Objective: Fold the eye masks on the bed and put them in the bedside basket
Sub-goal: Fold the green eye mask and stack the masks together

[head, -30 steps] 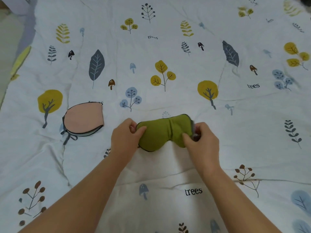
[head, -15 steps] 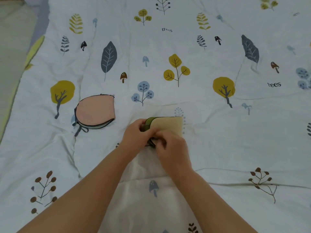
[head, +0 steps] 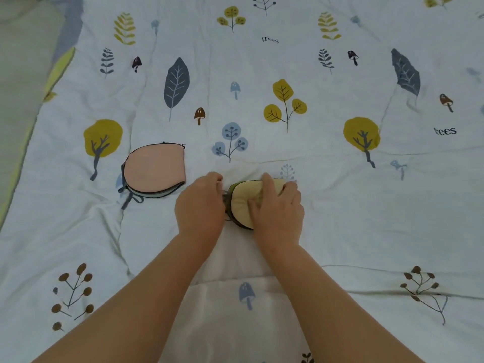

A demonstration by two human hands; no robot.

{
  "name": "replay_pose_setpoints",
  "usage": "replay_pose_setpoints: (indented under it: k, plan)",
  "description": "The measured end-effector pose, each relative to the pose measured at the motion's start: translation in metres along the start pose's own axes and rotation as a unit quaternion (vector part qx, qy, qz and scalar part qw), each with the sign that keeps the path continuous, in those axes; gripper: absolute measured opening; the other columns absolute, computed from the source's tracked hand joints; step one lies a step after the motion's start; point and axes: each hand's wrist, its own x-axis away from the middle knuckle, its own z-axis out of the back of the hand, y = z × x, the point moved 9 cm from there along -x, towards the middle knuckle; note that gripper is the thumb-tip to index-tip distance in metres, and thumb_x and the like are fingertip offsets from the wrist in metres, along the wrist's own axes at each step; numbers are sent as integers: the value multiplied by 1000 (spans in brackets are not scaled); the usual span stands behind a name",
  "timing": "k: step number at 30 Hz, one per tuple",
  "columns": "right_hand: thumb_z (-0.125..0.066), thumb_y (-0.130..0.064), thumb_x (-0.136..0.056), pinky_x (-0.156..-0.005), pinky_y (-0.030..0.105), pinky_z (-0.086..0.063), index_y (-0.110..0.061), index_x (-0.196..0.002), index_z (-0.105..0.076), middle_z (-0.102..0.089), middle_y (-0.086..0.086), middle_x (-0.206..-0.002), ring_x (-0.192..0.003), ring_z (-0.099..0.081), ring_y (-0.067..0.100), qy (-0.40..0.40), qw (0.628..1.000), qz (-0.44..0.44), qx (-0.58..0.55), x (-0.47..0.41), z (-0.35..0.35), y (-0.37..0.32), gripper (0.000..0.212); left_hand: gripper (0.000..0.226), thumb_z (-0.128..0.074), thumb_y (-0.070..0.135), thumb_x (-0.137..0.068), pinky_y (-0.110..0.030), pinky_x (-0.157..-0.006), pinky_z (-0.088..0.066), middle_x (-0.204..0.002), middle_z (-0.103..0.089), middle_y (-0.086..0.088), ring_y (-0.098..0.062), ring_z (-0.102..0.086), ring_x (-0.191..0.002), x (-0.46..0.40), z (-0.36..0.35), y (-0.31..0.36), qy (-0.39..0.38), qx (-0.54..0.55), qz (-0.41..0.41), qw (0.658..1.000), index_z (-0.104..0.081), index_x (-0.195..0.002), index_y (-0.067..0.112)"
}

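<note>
A green eye mask [head: 242, 203] lies folded in half on the bed, its pale yellow lining facing up. My right hand [head: 277, 208] rests flat on top of it, fingers spread and pressing down. My left hand [head: 200, 205] pinches the mask's dark strap at its left edge. A pink eye mask [head: 154, 171], also folded in half, lies to the left with its dark strap trailing at the lower left. The basket is not in view.
The bed is covered by a white quilt [head: 366, 205] printed with trees, leaves and mushrooms. The bed's left edge [head: 31, 127] shows a yellow border, with pale floor beyond it.
The green mask lay spread out between both hands; my right hand brought its right half over onto the left. The lining now faces up and my right hand presses it flat.
</note>
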Motion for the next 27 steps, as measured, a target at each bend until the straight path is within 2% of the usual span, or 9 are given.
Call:
replay_pose_setpoints:
  k: [3,5,7,9,13,17,20,23,27]
  plan:
    - [-43,-42,-89,-84,37,-35,-28,-142,-24,-39,15,-128,-110,-39,30,-5,1000,6,10,1,-10,1,58,32,-43,13,-85,-44,-84,-48,-110,-68,-19,-37,-62,-100,10,8,26,67,39,-116,990,-62,-109,2]
    - [-40,-40,-91,-88,39,-34,-30,-144,-21,-35,18,-136,-117,-38,31,-7,1000,18,11,1,-13,3,57,45,-35,23,-89,-47,-105,-36,-137,-51,-17,-34,-45,-129,18,-21,41,-26,30,-176,984,-51,-128,7]
    - [-41,-33,-91,-92,42,-34,-29,-144,-22,-32,20,-145,-126,-36,32,18,999,41,-4,2,-8,4,56,53,-26,37,-95,-42,-117,-10,-156,-19,-6,-23,-12,-145,22,-58,31,-140,2,-142,980,-22,-144,20]
    - [-39,-32,-92,-100,45,-29,-27,-145,-19,-24,13,-153,-139,-25,27,37,997,72,3,4,-2,8,57,57,-22,43,-95,-40,-117,2,-159,-2,1,-18,3,-146,21,-80,13,-172,-26,-107,979,-4,-146,27]
    - [-17,-50,-93,-113,53,6,-32,-137,19,20,-12,-149,-144,11,15,-45,993,94,53,-1,-22,29,60,62,-21,47,-92,-40,-115,10,-159,-1,3,-17,4,-146,19,-88,7,-134,-80,-118,981,4,-145,27]
    - [-8,-54,-90,-110,57,14,-34,-130,28,29,-14,-142,-143,16,12,-59,991,83,89,-4,-30,34,58,60,-21,46,-93,-38,-113,16,-159,3,5,-17,8,-145,19,-93,5,-139,-85,-116,980,19,-134,32]
    - [-9,-53,-91,-110,58,13,-34,-130,28,22,-12,-151,-143,16,12,-68,990,80,92,-4,-30,32,57,62,-22,45,-93,-39,-114,15,-158,6,5,-16,10,-145,17,-94,5,-155,-84,-105,979,20,-137,32]
    - [-16,-50,-93,-112,58,8,-29,-139,20,6,-5,-158,-144,12,15,-71,991,90,71,-4,-23,27,61,63,-26,44,-93,-43,-117,5,-159,-1,-1,-20,2,-146,17,-87,10,-158,-76,-92,980,3,-146,26]
    - [-40,-29,-92,-106,45,-28,-13,-144,-20,-42,11,-142,-131,-33,29,25,994,54,-89,-3,19,23,57,54,-35,43,-90,-43,-102,-29,-134,-43,-13,-30,-36,-124,18,-54,4,-78,-39,6,996,-34,-136,16]
